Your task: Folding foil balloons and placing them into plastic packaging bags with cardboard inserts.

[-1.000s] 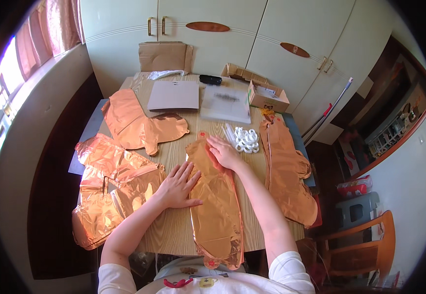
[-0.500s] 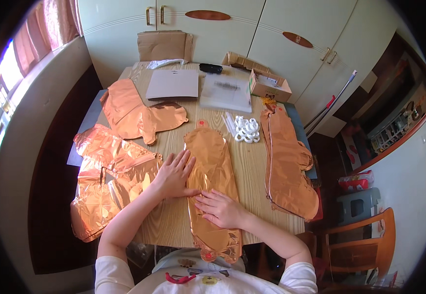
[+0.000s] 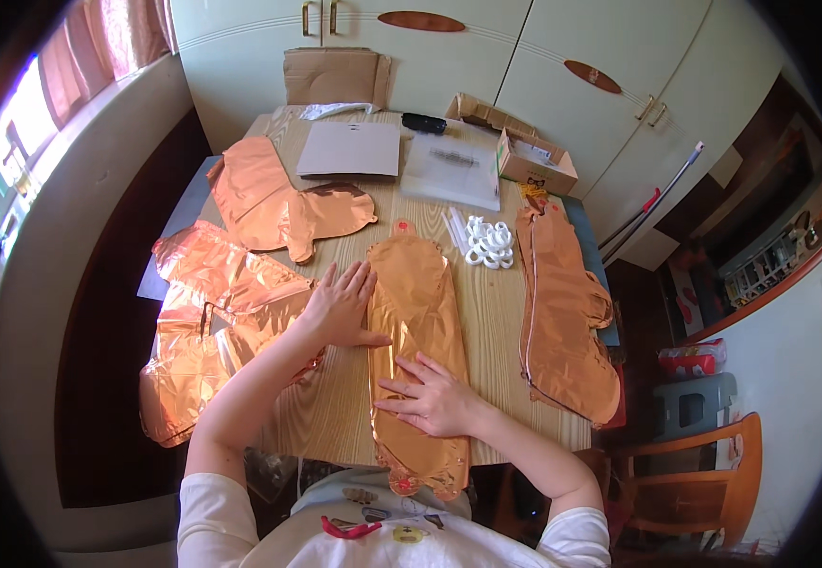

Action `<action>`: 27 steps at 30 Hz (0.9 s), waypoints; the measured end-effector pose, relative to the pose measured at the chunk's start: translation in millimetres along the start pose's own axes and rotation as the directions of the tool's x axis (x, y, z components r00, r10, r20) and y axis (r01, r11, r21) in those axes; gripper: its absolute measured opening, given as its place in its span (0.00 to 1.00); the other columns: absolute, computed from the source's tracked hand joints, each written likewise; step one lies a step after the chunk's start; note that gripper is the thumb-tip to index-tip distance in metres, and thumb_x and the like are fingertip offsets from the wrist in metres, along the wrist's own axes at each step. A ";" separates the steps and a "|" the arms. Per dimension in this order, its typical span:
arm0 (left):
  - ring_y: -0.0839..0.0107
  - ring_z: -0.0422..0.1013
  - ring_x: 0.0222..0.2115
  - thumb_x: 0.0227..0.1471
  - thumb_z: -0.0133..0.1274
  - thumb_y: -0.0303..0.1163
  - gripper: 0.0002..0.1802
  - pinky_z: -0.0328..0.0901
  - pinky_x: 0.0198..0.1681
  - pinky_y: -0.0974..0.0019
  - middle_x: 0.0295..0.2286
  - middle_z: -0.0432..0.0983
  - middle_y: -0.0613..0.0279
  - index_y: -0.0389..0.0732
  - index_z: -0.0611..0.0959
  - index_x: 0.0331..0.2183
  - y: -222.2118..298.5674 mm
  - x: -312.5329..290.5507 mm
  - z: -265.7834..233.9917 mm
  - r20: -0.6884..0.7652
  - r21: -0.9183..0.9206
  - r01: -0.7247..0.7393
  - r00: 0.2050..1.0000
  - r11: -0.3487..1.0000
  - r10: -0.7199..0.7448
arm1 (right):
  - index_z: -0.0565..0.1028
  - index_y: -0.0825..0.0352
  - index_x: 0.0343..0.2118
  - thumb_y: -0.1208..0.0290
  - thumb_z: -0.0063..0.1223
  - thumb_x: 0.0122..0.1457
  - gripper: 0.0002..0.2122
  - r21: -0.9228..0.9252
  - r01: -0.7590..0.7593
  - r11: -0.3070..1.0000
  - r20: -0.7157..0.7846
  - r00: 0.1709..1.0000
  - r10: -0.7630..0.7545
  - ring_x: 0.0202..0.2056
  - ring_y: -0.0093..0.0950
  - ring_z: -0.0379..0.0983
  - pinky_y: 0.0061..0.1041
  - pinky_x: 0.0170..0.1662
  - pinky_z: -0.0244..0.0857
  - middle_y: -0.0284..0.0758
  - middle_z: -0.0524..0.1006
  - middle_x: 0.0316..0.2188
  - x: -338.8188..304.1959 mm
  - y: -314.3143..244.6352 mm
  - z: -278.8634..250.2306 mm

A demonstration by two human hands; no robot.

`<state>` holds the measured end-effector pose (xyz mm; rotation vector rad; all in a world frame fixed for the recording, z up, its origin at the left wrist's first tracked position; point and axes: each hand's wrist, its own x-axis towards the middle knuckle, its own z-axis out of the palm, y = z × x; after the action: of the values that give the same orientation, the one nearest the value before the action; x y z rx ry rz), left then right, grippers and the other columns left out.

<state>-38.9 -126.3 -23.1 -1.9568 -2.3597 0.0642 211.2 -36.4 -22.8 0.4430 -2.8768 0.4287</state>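
Note:
A copper-coloured foil balloon, folded into a long flat strip, lies lengthwise before me on the wooden table. Its near end hangs past the front edge. My left hand rests flat along its left side, fingers spread and thumb on the foil. Lower down, my right hand lies palm down on the balloon with its fingers apart. Neither hand grips anything. To the left sits a crinkled, shiny foil balloon, partly behind my left forearm. A smoother flat one is above it; another folded one lies at the right.
White ribbon rolls and clear straws are beyond the balloon. Farther back are a grey flat box, a clear plastic bag, a black object and an open carton. A wooden chair stands at the right.
My right hand has spread its fingers and drawn slightly apart from my left thumb. The whole view has shifted a little; the balloons keep their places on the table.

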 end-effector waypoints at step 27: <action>0.54 0.46 0.66 0.40 0.42 0.80 0.68 0.42 0.65 0.41 0.63 0.51 0.43 0.29 0.57 0.62 -3.7 -0.3 -5.0 0.040 -0.031 0.002 0.999 1.000 0.000 | 0.68 0.32 0.58 0.47 0.43 0.62 0.19 0.011 0.063 0.998 0.253 0.965 -0.064 0.69 0.52 0.36 0.73 0.61 0.27 0.24 0.56 0.66 -10.4 -19.8 -3.8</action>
<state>-42.0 -127.4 -17.8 -1.9865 -2.4007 0.0681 227.8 -50.6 -16.7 0.6318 -3.0960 0.3917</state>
